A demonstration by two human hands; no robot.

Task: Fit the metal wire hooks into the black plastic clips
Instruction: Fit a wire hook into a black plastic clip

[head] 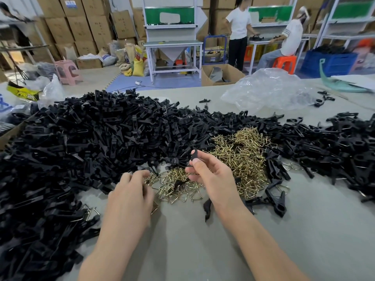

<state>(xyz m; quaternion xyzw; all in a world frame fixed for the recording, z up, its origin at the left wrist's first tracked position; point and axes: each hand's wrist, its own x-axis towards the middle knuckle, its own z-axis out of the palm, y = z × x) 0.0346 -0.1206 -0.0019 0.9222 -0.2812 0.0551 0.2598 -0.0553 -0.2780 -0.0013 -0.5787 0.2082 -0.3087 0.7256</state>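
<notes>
While pinching black plastic clip [194, 156] in R hand [209, 177] mid-frame, touching brass-coloured wire hooks [174, 186] w/ L hand [129, 192], fingers curled; grip unclear.

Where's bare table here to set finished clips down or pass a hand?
Biggest bare patch: near-right table, bordered by the right forearm and the right-side clip pile. Smaller one between the forearms. A strip at the back between the big clip pile and plastic bag. Crowded: wire hooks mid-table and the whole left.
</notes>
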